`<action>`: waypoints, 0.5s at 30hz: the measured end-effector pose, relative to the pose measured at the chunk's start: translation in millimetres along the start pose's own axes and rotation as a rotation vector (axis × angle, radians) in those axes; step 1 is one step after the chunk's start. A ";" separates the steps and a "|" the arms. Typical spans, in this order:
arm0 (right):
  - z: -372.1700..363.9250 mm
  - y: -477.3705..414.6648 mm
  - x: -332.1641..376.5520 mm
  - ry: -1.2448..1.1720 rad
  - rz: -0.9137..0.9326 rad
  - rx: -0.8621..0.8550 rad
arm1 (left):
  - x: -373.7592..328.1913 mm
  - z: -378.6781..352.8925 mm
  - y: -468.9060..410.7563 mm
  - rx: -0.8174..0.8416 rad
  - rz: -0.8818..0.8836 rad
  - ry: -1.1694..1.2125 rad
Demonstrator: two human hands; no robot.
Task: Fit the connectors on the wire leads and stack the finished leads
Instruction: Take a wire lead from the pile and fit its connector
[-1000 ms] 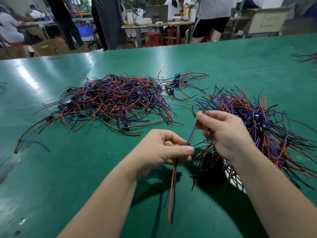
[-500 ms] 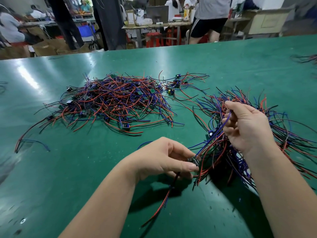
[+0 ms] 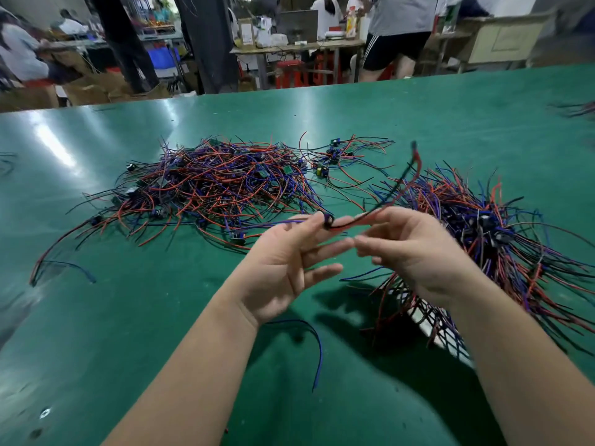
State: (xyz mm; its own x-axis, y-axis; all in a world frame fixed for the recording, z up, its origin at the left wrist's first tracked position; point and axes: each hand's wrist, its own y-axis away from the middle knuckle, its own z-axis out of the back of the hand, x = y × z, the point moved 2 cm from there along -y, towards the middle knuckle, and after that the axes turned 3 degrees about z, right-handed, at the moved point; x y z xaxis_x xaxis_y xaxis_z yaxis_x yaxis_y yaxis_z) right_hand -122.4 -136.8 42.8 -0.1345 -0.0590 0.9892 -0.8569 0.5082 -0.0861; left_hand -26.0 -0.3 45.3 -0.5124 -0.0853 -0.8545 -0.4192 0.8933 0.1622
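My left hand (image 3: pixel 286 265) is palm up above the green table (image 3: pixel 96 317). Its thumb and forefinger pinch a small dark connector (image 3: pixel 327 220), while the other fingers are spread straight. A blue wire (image 3: pixel 283 223) runs left from the connector. Red and black wires (image 3: pixel 406 175) run right from it and arc upward. My right hand (image 3: pixel 415 255), blurred, grips those wires near the connector. One tangled pile of red, blue and black leads (image 3: pixel 219 185) lies at centre left, and another pile (image 3: pixel 489 233) lies behind my right hand.
A loose blue wire (image 3: pixel 317 346) curls on the table under my left wrist. Something white (image 3: pixel 431 326) shows beneath the right pile. A few leads with small boards (image 3: pixel 325 170) lie between the piles. People and benches stand beyond the table's far edge.
Both hands have risen and come together. My left hand has turned palm up with the connector, and the lead's red and black ends have swung from hanging down to pointing up.
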 end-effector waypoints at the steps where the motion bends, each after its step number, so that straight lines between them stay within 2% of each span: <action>1: -6.7 2.1 -1.0 0.011 0.027 0.042 | 0.1 1.0 -0.3 -0.053 -0.051 -0.012; 4: -14.9 3.8 -3.3 -0.031 0.097 0.057 | 4.8 1.5 -1.5 -0.232 -0.188 -0.081; 6: -16.2 2.5 -4.6 -0.100 0.076 0.009 | 10.3 -0.2 -2.4 -0.274 -0.254 -0.114; 9: -14.6 -0.1 -4.7 -0.268 -0.049 -0.079 | 13.6 -3.7 -1.2 -0.218 -0.335 -0.264; 13: -7.8 -0.8 2.7 -0.408 -0.110 -0.100 | 11.6 -7.3 0.5 -0.048 -0.332 -0.478; 15: -4.6 -0.6 5.5 -0.368 -0.096 -0.112 | 8.5 -2.8 -0.7 -0.131 -0.295 -0.467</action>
State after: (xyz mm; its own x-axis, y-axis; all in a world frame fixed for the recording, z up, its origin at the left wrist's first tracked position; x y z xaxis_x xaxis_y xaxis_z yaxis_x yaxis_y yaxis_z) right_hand -120.3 -133.5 48.8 -0.2437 -0.4045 0.8815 -0.8172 0.5751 0.0380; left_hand -32.2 -2.9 39.3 0.0142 -0.0920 -0.9957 -0.5988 0.7967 -0.0821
